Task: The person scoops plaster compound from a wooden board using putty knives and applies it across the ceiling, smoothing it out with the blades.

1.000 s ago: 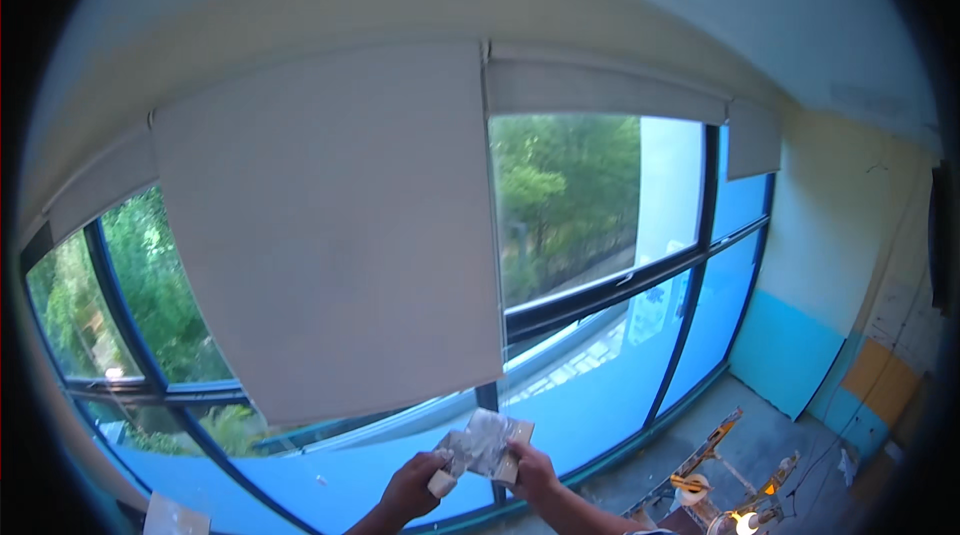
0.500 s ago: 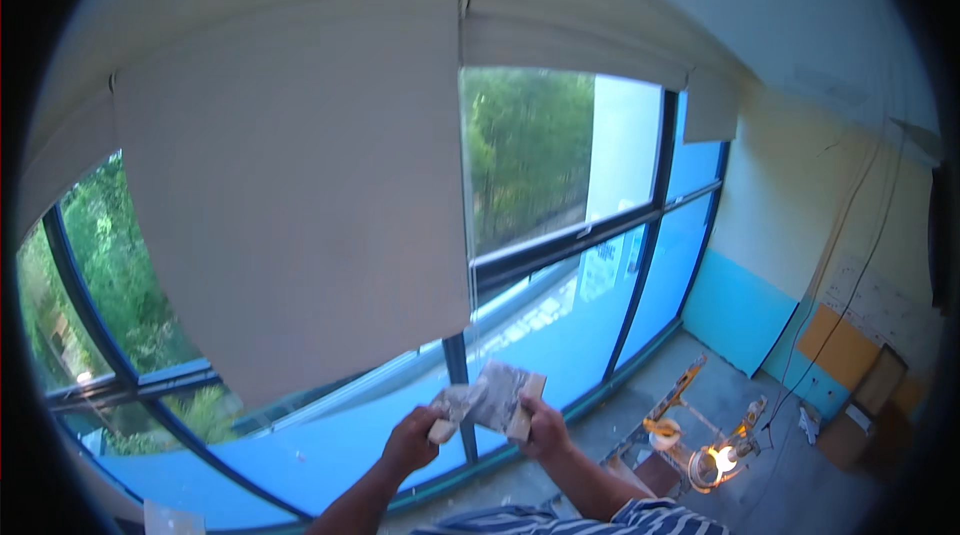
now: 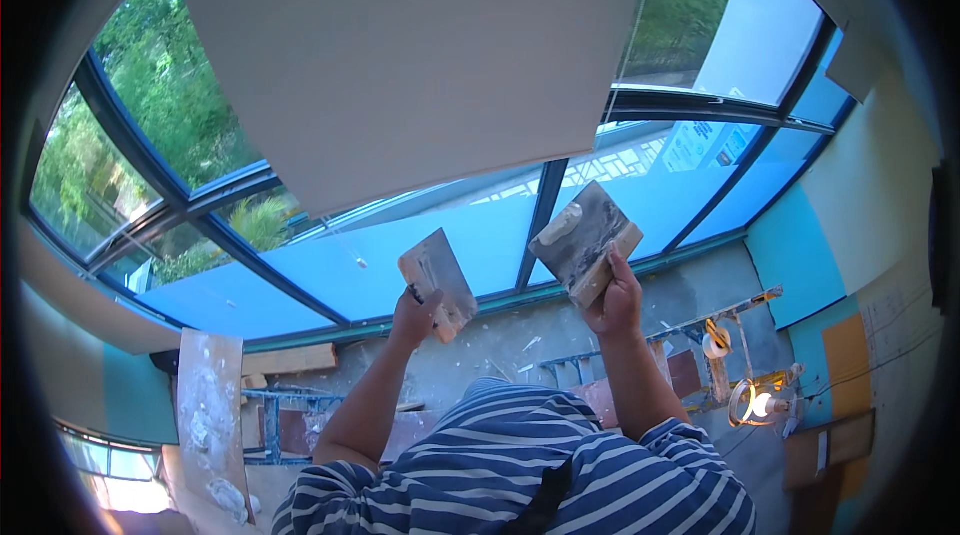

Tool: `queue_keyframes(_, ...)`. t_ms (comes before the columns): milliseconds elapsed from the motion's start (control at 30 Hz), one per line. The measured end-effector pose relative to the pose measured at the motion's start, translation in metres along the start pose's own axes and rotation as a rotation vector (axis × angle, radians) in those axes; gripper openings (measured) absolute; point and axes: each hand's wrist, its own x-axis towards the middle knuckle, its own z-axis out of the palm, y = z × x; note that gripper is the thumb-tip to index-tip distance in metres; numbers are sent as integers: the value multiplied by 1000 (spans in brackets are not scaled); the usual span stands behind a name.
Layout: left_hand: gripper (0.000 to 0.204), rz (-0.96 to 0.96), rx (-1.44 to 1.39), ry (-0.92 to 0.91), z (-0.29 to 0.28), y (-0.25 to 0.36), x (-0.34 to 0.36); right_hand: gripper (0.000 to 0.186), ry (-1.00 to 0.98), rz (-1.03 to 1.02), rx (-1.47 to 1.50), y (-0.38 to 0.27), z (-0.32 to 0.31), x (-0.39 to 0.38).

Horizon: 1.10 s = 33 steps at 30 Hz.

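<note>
Raised in front of me are two wide-bladed putty knives with pale wooden grips. My left hand is closed round the wooden edge of one, and its grey, smeared putty knife tilts up. The other, a squarer putty knife, is gripped by its wooden edge in my right hand. On its blade sits a pale lump of putty near the upper left side. A gap separates the two blades.
Ahead are tall dark-framed windows with a roller blind hanging low. Below lie scaffold rails and a putty-spattered board. A lit lamp and a cardboard box stand at right.
The two putty knives were together and are now apart, my left hand to the left and my right hand to the right. The view has tilted down, showing more floor.
</note>
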Motion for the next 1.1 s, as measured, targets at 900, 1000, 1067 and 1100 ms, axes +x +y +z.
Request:
queue_keyframes(900,45,-694,-1176,-691,29,110,-52,26,-684,-1019,-1587,12,-9,-61)
queue_keyframes(1000,41,-608,-1297,-660,29,96,-42,31,-760,-1102,-1579,5,-23,-57)
queue_keyframes(1067,40,-543,-1317,-506,16,126,-43,20,-626,-976,-1462,-2,-15,-56)
queue_keyframes(1100,39,-494,-1315,-429,7,137,-42,20,-558,-889,-1415,-7,-16,-54)
